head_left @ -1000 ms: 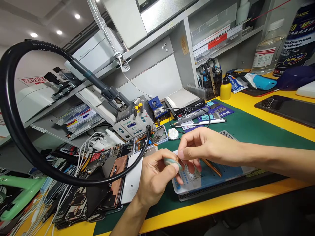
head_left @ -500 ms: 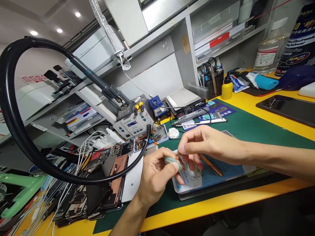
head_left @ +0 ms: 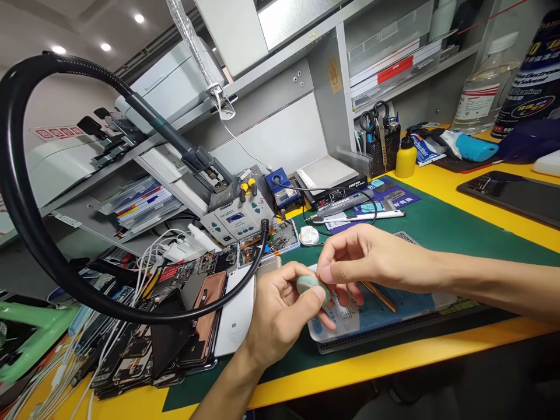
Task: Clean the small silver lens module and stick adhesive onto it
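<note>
My left hand (head_left: 280, 312) is closed on a small round pale-green spool (head_left: 308, 283), tilted on edge between thumb and fingers. It looks like a spool of desoldering braid. My right hand (head_left: 371, 259) meets it from the right, thumb and forefinger pinched at the spool's edge. The copper-coloured strand at those fingertips is mostly hidden now. Below both hands lies a blue-and-white pad (head_left: 376, 312) on a perforated base. A slim copper-coloured tool (head_left: 380, 296) rests on this pad, partly covered by my right fingers.
A thick black hose (head_left: 131, 315) loops across the left side. Stacked phones and boards (head_left: 135, 350) stand left of my hands. Behind are a soldering station (head_left: 236, 221), a white pen-like tool (head_left: 359, 217) and a yellow bottle (head_left: 405, 158). A black phone (head_left: 511, 195) lies right.
The pale-green spool has turned so more of its round face shows. The copper strand seen between the hands is now mostly hidden. Both hands stay close together.
</note>
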`<control>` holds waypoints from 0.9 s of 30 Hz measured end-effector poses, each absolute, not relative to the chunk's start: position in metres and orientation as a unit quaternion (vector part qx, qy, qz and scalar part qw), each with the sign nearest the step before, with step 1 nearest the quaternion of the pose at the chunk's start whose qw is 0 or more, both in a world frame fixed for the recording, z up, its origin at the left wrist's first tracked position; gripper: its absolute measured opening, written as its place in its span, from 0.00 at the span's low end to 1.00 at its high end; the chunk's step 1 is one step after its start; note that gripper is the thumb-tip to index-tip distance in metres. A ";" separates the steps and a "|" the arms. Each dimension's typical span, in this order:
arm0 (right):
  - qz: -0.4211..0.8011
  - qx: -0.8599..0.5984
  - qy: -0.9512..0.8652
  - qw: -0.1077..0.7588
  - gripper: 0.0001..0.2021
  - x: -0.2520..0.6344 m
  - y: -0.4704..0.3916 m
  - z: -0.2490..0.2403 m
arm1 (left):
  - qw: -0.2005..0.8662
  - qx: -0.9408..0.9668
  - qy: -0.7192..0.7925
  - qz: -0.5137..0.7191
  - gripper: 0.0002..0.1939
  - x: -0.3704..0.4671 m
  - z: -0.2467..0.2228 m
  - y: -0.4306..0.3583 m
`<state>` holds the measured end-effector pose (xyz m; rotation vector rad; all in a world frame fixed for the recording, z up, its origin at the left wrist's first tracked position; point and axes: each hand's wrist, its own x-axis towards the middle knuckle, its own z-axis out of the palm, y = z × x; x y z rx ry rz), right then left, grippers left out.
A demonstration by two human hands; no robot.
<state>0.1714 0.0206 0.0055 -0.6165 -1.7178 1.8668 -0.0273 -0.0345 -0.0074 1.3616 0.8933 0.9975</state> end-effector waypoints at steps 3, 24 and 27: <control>0.684 -0.227 -0.643 0.260 0.05 0.171 0.021 0.004 | 0.568 0.586 0.390 0.427 0.06 -0.027 -0.007 -0.035; 0.700 -0.237 -0.621 0.262 0.04 0.169 0.021 0.005 | 0.548 0.590 0.395 0.442 0.03 -0.030 -0.011 -0.032; 0.688 -0.250 -0.622 0.277 0.04 0.170 0.024 0.010 | 0.554 0.584 0.395 0.443 0.03 -0.031 -0.012 -0.032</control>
